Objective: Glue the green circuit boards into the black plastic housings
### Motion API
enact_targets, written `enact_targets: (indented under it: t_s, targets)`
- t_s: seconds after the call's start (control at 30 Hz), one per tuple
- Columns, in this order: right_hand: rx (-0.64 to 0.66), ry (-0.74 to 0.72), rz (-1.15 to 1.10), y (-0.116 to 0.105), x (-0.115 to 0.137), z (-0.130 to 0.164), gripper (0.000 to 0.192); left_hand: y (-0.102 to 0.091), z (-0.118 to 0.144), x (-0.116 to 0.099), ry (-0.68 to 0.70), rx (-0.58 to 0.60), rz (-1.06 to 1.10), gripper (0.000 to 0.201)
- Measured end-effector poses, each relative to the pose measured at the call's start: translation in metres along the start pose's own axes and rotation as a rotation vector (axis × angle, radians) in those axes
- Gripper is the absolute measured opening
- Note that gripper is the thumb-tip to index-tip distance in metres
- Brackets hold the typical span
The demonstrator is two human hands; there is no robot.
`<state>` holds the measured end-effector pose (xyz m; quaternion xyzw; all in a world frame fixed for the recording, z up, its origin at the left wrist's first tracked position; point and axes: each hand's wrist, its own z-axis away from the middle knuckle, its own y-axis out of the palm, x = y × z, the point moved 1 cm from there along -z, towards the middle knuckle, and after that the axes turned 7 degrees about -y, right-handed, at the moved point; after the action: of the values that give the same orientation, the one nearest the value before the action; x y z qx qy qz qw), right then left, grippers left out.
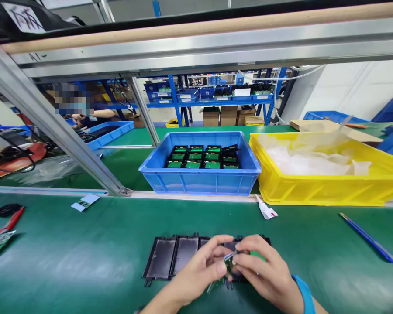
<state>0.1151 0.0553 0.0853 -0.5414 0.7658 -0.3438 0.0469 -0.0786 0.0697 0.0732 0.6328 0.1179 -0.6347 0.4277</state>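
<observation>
Near the table's front edge, the left hand [201,266] and right hand [265,272] are pinching a small green board [229,261] together, seemingly fitting it over a row of black trays [170,257]. Those beside it are lying unfilled. Toward the back edge, a blue bin [199,179] is holding many finished-looking boards, beside a yellow bin [327,187].

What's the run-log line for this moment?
left hand: pinching small green board | right hand: pinching same board | under hands: row of black trays | behind: blue bin, yellow bin
</observation>
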Motion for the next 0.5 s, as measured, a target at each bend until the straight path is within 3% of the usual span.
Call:
enact_targets:
  t_s: [0.13, 0.23, 0.33, 0.43, 0.5]
  targets:
    - [0.164, -0.248, 0.125, -0.015, -0.002, -0.006, 0.020, -0.005, -0.004, -0.002, -0.252, 0.120, 0.206, 0.067]
    - [0.277, -0.269, 0.133, -0.021, -0.003, -0.006, 0.027, -0.008, -0.009, 0.003, -0.318, 0.171, 0.180, 0.070]
    - [0.310, -0.256, 0.123, -0.025, -0.004, 0.003, 0.035, -0.011, -0.012, 0.003, -0.359, 0.217, 0.136, 0.075]
    - [0.306, -0.236, 0.164, -0.025, -0.007, 0.017, 0.035, -0.015, -0.011, -0.005, -0.363, 0.190, 0.004, 0.084]
    - [0.300, -0.171, 0.226, -0.024, -0.011, 0.028, 0.030, -0.020, -0.009, -0.011, -0.254, 0.066, -0.278, 0.083]
